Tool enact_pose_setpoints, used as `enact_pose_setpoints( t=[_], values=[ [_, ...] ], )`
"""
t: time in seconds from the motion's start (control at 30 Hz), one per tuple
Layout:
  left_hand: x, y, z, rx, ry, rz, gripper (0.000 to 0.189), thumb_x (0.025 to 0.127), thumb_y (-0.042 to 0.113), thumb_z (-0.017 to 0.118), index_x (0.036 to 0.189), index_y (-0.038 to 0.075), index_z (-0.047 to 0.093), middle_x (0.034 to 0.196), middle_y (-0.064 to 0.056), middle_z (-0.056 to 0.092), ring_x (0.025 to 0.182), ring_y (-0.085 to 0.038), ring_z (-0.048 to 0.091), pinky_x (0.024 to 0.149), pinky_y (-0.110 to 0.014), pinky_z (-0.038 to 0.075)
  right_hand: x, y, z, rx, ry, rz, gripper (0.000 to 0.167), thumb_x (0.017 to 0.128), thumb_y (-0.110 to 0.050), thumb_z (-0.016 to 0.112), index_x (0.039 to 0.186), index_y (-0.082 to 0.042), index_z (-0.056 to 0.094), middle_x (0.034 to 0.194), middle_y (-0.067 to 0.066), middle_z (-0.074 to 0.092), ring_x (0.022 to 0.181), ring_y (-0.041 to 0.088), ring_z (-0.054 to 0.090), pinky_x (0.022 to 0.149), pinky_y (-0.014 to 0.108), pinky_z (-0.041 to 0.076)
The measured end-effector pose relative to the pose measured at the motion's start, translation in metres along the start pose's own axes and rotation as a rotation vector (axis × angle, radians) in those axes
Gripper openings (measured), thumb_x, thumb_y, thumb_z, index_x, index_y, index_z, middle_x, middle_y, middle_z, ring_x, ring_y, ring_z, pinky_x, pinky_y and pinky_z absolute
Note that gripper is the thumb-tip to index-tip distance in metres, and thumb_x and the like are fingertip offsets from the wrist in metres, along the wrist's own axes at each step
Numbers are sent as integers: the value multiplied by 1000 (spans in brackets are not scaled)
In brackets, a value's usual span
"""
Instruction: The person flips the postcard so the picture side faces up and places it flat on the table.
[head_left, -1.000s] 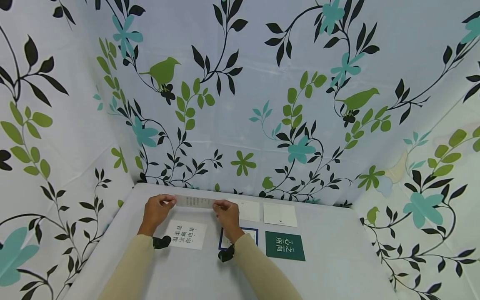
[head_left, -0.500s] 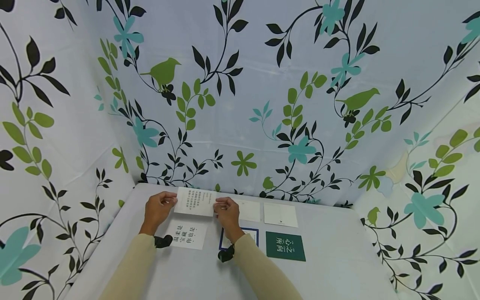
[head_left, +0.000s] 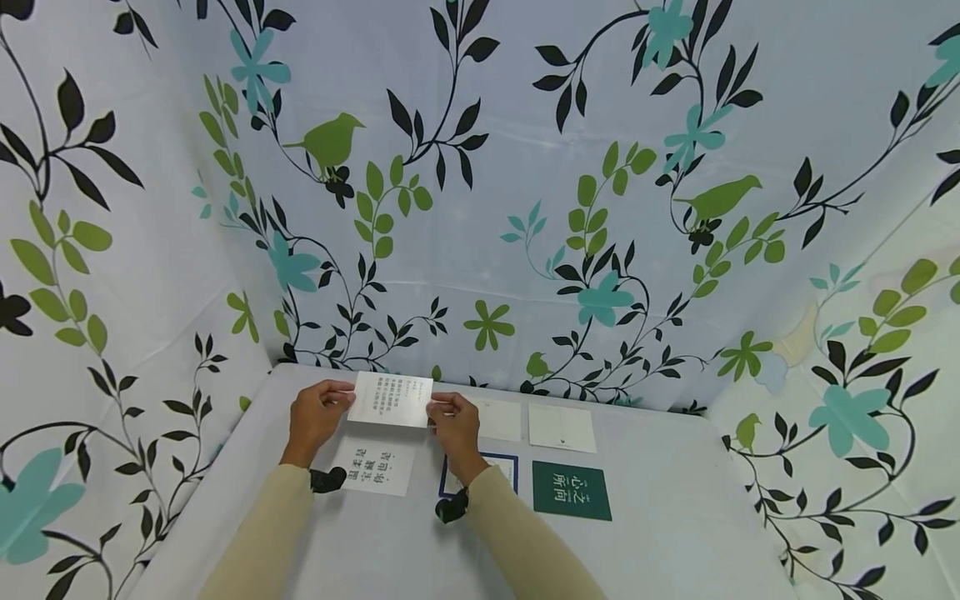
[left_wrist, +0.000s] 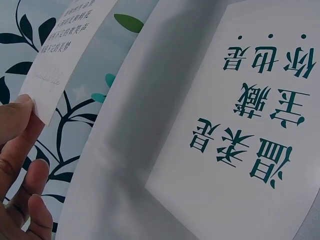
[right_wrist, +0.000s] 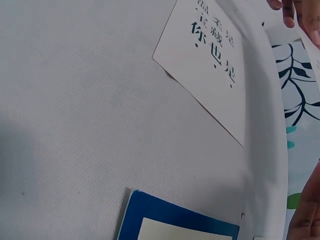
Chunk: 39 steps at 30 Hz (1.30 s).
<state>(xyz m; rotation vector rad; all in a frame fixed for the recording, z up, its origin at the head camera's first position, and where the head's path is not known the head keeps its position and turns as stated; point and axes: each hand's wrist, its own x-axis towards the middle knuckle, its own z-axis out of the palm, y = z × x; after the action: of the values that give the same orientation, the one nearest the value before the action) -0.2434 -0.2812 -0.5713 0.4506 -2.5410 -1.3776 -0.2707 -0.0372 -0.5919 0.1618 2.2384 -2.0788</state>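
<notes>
Held card (head_left: 391, 399): up off the table (head_left: 660, 500), between the two hands, far side of the table near the patterned cloth (head_left: 491, 250). Both hands touch it, so neither is nearer. Left hand (head_left: 317, 419) pinches its left edge, thumb and finger at a corner; right hand (head_left: 455, 429) grips the right edge. Exact right fingertip contact is hard to make out; the right wrist view cuts that hand off. Card's longer side seems to run left to right, hand to hand; face with small dark print turned toward the head camera, tilted rather than flat.

Text card (head_left: 375, 467) lies flat just on the near side of the held card, large green characters up. Blue card (head_left: 504, 467), blue-bordered, is partly hidden by the right wrist. Green card (head_left: 572, 492) lies to its right. Two pale cards, the inner (head_left: 498, 419) and the outer (head_left: 562, 428), sit behind those two. All five rest straight on the table, not in any container.
</notes>
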Motion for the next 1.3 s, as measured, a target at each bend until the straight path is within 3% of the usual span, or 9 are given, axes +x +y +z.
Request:
enact_pose_setpoints(
  t=[0.33,0.63,0.77,0.97,1.3],
  values=[
    [2,-5,-1,31,-71,-3,46,99,21,75,144,16,66,116,-15,73,93,-26,59,76,-33,47,1,0,2,-47,-48,40,49,93,-7,79,136,-27,71,107,3,70,87,16,72,79,33,63],
    [2,-5,0,37,-177,-48,65,93,17,82,154,16,57,129,-17,65,103,-28,55,80,-35,47,-1,-1,5,-81,-59,63,63,90,1,78,145,-28,66,116,7,66,89,16,69,82,35,63],
    [2,-4,2,35,-173,-42,66,92,12,82,153,13,58,130,-18,65,105,-29,52,82,-36,46,-2,-2,4,-77,-62,50,63,91,1,77,147,-25,64,116,7,66,90,16,69,86,39,63],
    [0,-5,4,48,-141,-33,59,92,10,81,147,10,63,127,-17,69,101,-26,51,79,-33,44,-2,1,4,-71,-51,61,62,91,0,78,146,-25,65,115,7,66,88,16,68,81,33,62],
    [-1,-14,6,73,-92,-16,49,90,10,83,138,9,70,118,-15,74,93,-25,54,75,-33,43,1,14,10,-239,-4,1,52,90,-5,82,138,-17,71,105,-1,70,84,11,68,72,27,59]
  ],
)
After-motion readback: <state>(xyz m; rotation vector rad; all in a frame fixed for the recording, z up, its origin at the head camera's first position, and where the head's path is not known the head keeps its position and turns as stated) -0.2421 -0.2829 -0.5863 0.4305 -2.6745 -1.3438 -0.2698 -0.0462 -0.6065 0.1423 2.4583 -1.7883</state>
